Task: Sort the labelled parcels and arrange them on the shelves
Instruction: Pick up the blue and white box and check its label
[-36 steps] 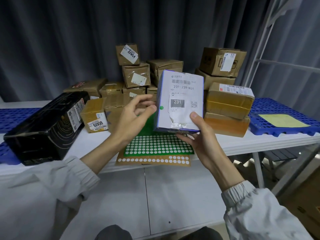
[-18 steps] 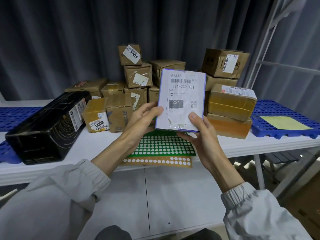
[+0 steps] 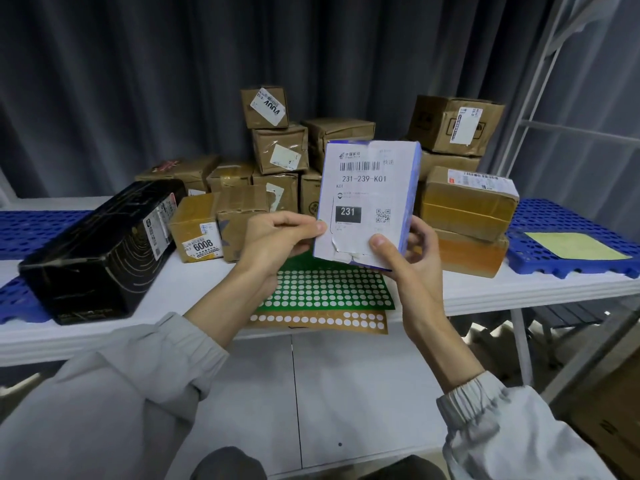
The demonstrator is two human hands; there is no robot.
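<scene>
Left hand [image 3: 277,237] now on parcel [image 3: 367,202] (231).

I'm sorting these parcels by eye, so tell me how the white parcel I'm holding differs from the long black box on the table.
The white parcel is held upright above the table in the left hand and right hand; the black box lies flat on the table. The white parcel looks slim with blue edges; the black box is long, bulky and glossy with gold lines. The white parcel's label covers its whole face; the black box's is small by comparison. Both carry printed shipping labels.
</scene>
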